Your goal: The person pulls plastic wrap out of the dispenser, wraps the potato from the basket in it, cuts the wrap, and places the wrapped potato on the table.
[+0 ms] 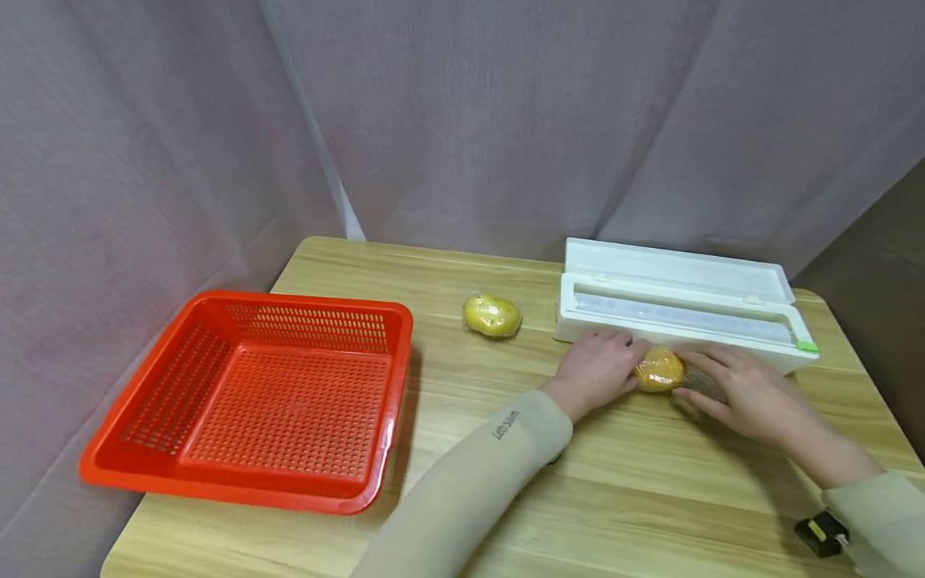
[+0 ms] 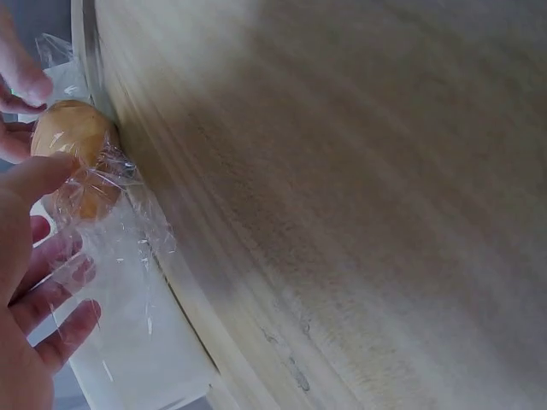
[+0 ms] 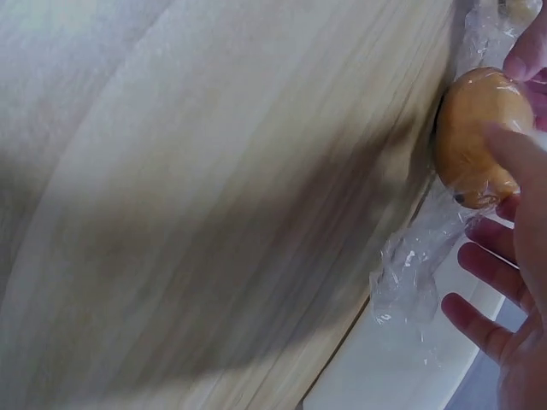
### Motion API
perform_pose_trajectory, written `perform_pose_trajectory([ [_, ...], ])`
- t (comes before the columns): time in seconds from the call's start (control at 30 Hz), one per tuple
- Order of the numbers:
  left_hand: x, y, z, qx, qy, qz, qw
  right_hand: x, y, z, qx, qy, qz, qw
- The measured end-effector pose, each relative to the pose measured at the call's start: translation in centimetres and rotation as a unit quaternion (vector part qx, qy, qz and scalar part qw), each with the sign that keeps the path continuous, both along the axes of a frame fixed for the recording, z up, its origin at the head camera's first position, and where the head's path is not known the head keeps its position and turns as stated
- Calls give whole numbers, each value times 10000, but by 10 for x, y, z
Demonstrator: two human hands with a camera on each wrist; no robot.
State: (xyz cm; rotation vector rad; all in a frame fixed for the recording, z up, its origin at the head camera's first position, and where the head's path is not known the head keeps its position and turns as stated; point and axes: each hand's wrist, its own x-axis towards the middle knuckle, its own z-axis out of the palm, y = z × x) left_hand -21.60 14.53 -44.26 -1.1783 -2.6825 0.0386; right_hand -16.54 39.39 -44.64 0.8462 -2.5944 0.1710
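Both hands hold an orange-yellow fruit (image 1: pixel 660 370), oval and wrapped in clear cling film (image 3: pixel 410 273). It sits just in front of a white film dispenser box (image 1: pixel 672 321), whose lid stands raised. My left hand (image 1: pixel 596 369) grips the fruit's left end, its thumb on the fruit in the left wrist view and the other fingers spread by the loose film. From the right, my right hand (image 1: pixel 747 393) holds the other end, thumb on top. Loose film sticks out from both ends of the fruit. The exact kind of fruit cannot be told.
A yellow film-wrapped item (image 1: pixel 491 315) lies on the wooden table (image 1: pixel 462 449) left of the dispenser. At the left stands a red perforated basket (image 1: pixel 393 385). A small black device (image 1: pixel 821 534) is beside the right sleeve. Grey curtains (image 1: pixel 462 128) hang behind.
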Motion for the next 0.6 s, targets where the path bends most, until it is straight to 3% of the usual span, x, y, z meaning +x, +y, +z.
perform_pose_trajectory([
  [0.4, 3, -7, -6, 222, 40, 152, 9996, -4, -8, -3, -2, 62, 133, 9999],
  [0.6, 13, -16, -4, 466, -253, 239, 9983, -4, -13, -2, 40, 168, 442, 9989],
])
